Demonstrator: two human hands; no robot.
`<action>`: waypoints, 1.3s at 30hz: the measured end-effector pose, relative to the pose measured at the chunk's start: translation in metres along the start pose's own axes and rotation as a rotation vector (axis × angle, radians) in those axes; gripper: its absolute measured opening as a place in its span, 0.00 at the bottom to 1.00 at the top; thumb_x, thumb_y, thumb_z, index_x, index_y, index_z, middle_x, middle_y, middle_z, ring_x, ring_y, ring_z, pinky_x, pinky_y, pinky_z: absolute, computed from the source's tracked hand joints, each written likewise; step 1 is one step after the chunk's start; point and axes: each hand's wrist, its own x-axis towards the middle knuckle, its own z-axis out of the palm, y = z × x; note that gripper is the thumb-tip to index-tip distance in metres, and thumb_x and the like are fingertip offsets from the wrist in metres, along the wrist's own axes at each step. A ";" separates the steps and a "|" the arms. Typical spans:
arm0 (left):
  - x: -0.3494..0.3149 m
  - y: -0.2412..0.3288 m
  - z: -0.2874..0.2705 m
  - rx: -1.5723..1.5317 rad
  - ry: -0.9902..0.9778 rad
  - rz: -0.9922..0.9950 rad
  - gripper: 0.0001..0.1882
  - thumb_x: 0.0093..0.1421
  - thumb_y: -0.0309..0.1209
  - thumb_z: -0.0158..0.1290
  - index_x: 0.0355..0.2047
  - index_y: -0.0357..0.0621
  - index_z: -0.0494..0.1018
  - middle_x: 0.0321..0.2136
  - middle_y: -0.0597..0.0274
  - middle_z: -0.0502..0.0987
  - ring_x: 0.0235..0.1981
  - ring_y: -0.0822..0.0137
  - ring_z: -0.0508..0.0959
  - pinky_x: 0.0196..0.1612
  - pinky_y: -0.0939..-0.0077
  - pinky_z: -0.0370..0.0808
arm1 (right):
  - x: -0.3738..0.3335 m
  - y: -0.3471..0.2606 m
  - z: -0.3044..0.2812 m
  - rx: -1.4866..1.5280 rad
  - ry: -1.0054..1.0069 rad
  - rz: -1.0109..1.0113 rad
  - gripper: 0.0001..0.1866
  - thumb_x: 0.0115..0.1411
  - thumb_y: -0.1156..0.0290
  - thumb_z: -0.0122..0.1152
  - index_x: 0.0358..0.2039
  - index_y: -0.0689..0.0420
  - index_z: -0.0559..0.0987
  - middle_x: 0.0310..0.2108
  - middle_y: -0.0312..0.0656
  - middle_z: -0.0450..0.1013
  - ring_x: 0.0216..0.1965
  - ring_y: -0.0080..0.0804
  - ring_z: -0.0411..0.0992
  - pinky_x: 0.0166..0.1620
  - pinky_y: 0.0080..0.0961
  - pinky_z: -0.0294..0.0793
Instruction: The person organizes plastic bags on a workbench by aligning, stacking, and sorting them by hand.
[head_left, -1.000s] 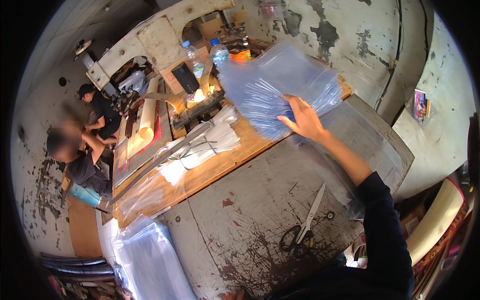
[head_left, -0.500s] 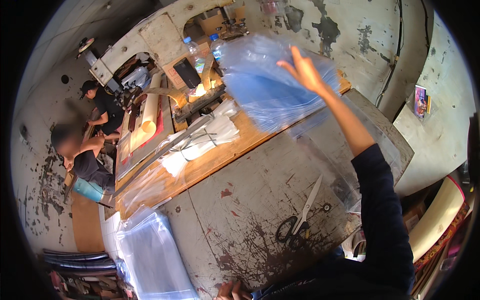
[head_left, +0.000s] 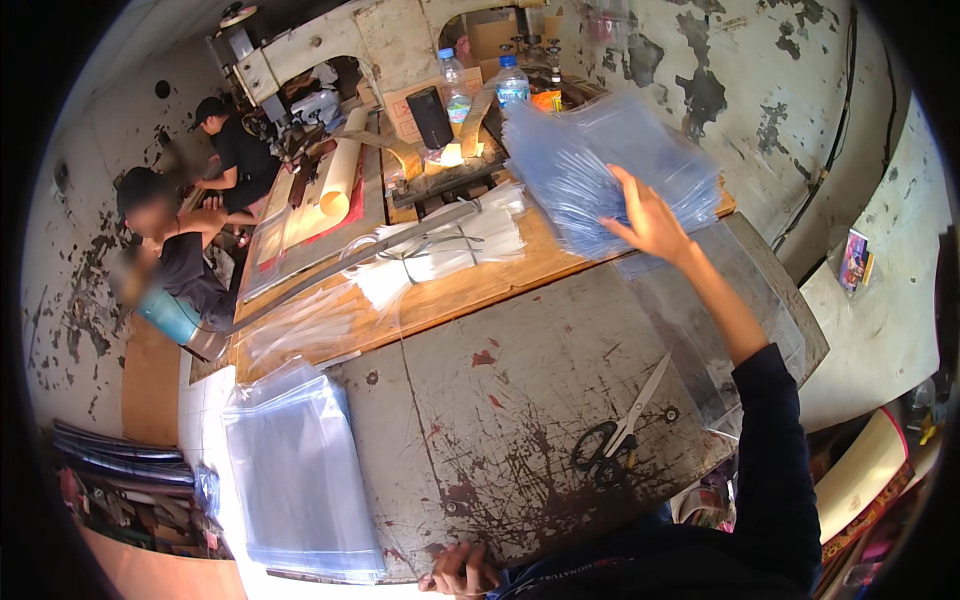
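My right hand (head_left: 655,218), its thumb and index finger spread, is at the near right side of a thick stack of clear bluish plastic sheets (head_left: 590,160). I see nothing gripped in it; whether it touches the top sheets is hard to tell. Curled fingers of my left hand (head_left: 462,572) rest at the table's near edge; what they hold, if anything, is hidden. Black-handled scissors (head_left: 630,420) lie partly open on the worn grey tabletop (head_left: 500,370). Another pile of clear plastic sheets (head_left: 300,480) lies at the left. Under my right forearm are flat clear sheets (head_left: 725,310).
A tied bundle of whitish strips (head_left: 440,255) lies on the wooden board (head_left: 560,240). Behind stand two water bottles (head_left: 512,85), a dark upright box (head_left: 430,118) and a large machine frame (head_left: 390,40). A yellowish roll (head_left: 340,190) lies farther left, near people seated at work (head_left: 190,240).
My right hand has come down and nearer over the stack, whose blurred, lifted sheets now lie more settled. The view has shifted left. My left hand stays at the table edge.
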 end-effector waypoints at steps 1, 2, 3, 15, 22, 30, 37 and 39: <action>-0.001 0.000 0.001 -0.006 -0.002 -0.005 0.08 0.49 0.36 0.45 0.23 0.62 0.75 0.27 0.70 0.73 0.30 0.67 0.73 0.59 0.60 0.43 | -0.004 -0.002 0.006 0.004 0.107 -0.180 0.46 0.49 0.52 0.65 0.59 0.62 0.51 0.48 0.60 0.64 0.49 0.51 0.66 0.49 0.41 0.66; -0.002 0.000 0.000 -0.012 0.000 -0.005 0.08 0.49 0.36 0.45 0.23 0.62 0.75 0.27 0.70 0.73 0.30 0.67 0.73 0.59 0.60 0.43 | -0.005 -0.002 0.009 0.004 0.103 -0.182 0.46 0.49 0.52 0.65 0.59 0.62 0.51 0.48 0.60 0.64 0.49 0.51 0.66 0.49 0.41 0.66; -0.003 0.001 0.000 -0.015 -0.002 -0.006 0.08 0.49 0.36 0.45 0.23 0.62 0.75 0.27 0.70 0.73 0.30 0.67 0.73 0.59 0.60 0.43 | -0.007 -0.001 0.011 0.074 0.106 -0.130 0.49 0.46 0.52 0.67 0.60 0.60 0.50 0.52 0.59 0.60 0.52 0.50 0.63 0.51 0.42 0.64; -0.009 0.003 0.002 -0.032 -0.014 -0.024 0.07 0.45 0.37 0.48 0.23 0.62 0.76 0.28 0.73 0.72 0.33 0.68 0.73 0.59 0.55 0.45 | 0.018 0.010 -0.007 0.110 0.159 0.064 0.48 0.49 0.56 0.66 0.62 0.58 0.47 0.32 0.61 0.72 0.34 0.58 0.73 0.38 0.38 0.71; -0.005 0.006 0.001 -0.035 0.001 -0.031 0.06 0.45 0.36 0.48 0.22 0.62 0.75 0.28 0.71 0.72 0.33 0.67 0.72 0.59 0.54 0.45 | 0.020 0.023 0.001 0.121 0.306 0.042 0.45 0.51 0.60 0.64 0.61 0.60 0.48 0.33 0.60 0.73 0.35 0.53 0.74 0.38 0.35 0.71; -0.002 0.005 0.004 -0.032 0.010 -0.041 0.04 0.45 0.36 0.49 0.21 0.61 0.74 0.28 0.69 0.72 0.32 0.66 0.72 0.59 0.52 0.45 | 0.027 0.053 0.001 0.362 0.399 0.372 0.38 0.55 0.56 0.61 0.57 0.65 0.57 0.41 0.55 0.71 0.43 0.37 0.71 0.48 0.30 0.68; -0.001 0.006 0.007 -0.024 0.024 -0.045 0.03 0.45 0.35 0.50 0.21 0.60 0.74 0.28 0.68 0.71 0.32 0.65 0.72 0.59 0.51 0.45 | 0.027 0.058 -0.003 0.666 0.310 0.439 0.34 0.55 0.57 0.59 0.55 0.66 0.60 0.47 0.51 0.68 0.48 0.36 0.67 0.52 0.29 0.63; -0.002 0.008 0.006 -0.021 0.027 -0.041 0.03 0.45 0.35 0.50 0.21 0.60 0.74 0.28 0.67 0.71 0.32 0.65 0.72 0.59 0.50 0.45 | 0.024 0.057 -0.003 0.687 0.296 0.461 0.33 0.56 0.57 0.59 0.54 0.66 0.61 0.47 0.51 0.68 0.48 0.35 0.67 0.52 0.29 0.63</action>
